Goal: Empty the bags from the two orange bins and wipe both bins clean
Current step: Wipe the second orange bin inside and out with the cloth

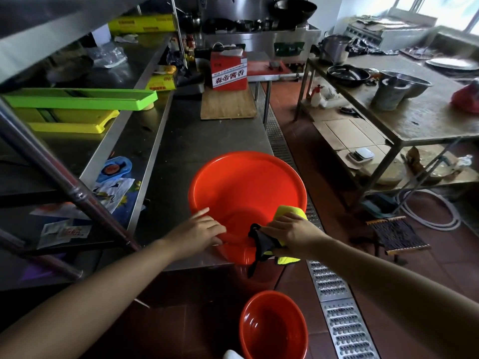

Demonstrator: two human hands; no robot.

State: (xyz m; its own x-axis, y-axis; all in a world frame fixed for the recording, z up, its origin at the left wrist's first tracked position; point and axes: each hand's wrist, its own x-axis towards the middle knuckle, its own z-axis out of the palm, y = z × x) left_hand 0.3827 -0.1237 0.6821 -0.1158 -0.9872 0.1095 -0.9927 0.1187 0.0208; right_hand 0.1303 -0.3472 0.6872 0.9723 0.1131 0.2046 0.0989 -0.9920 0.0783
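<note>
A large orange bin (246, 182) sits on the near end of the steel counter, empty inside. My left hand (201, 230) grips its near-left rim, index finger stretched out. My right hand (293, 233) presses a yellow cloth (289, 212) with a black edge over the bin's near-right rim. A second, smaller orange bin (272, 330) stands on the tiled floor below, also empty. No bags show in either bin.
Steel counter (197, 136) with a wooden board (228, 103) and a red box (229, 69) at its far end. Shelves at left hold green and yellow trays (77, 99) and packets. A floor drain grate (337, 307) runs right of the counter. Another steel table (414, 112) stands at right.
</note>
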